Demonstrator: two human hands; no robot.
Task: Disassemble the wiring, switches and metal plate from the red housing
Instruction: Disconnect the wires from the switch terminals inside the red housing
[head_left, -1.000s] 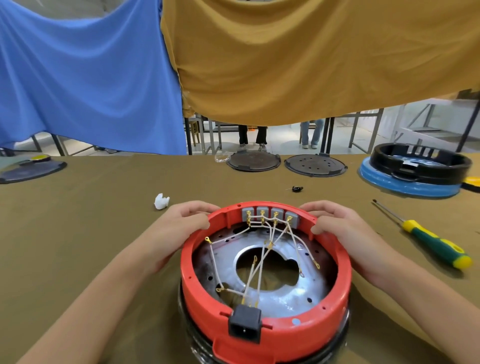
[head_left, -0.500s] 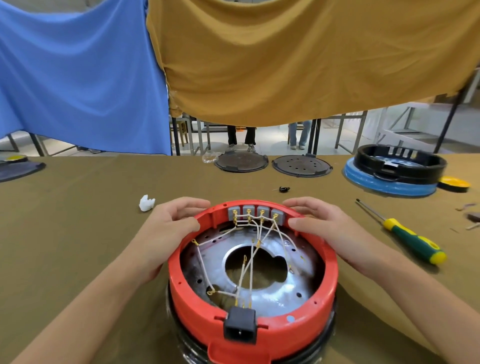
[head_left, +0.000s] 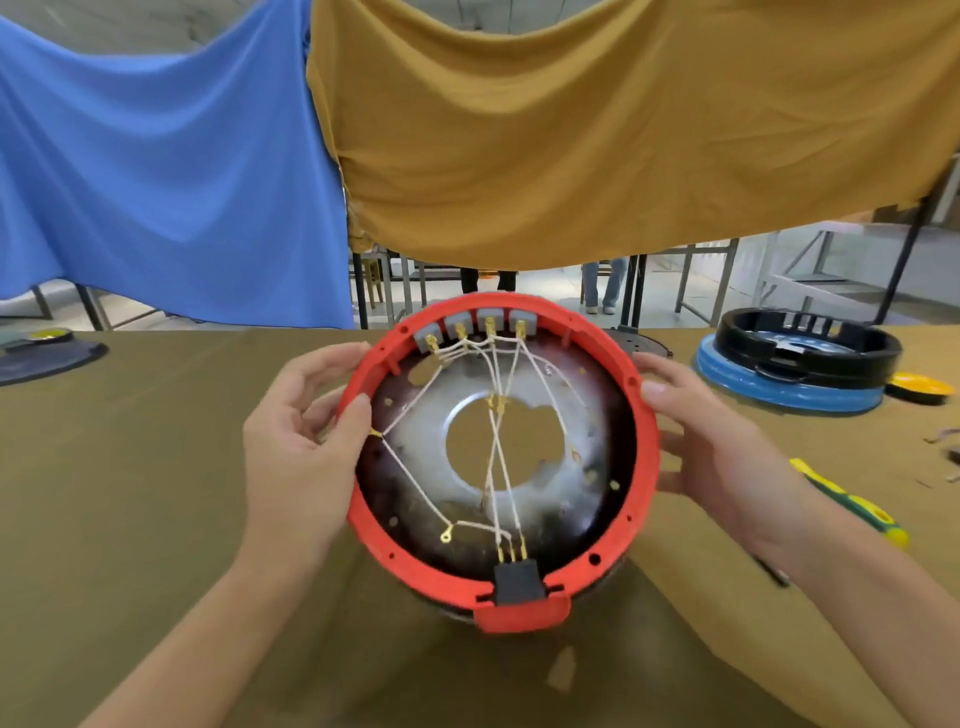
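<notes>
We held the red housing (head_left: 644, 457) tilted between left hand (head_left: 306, 441) and right hand (head_left: 727, 457), apparently inspecting; the wiring (head_left: 498, 447) needed unplugging next.

No writing, label, brand, number or sign can be read anywhere in the head view.
</notes>
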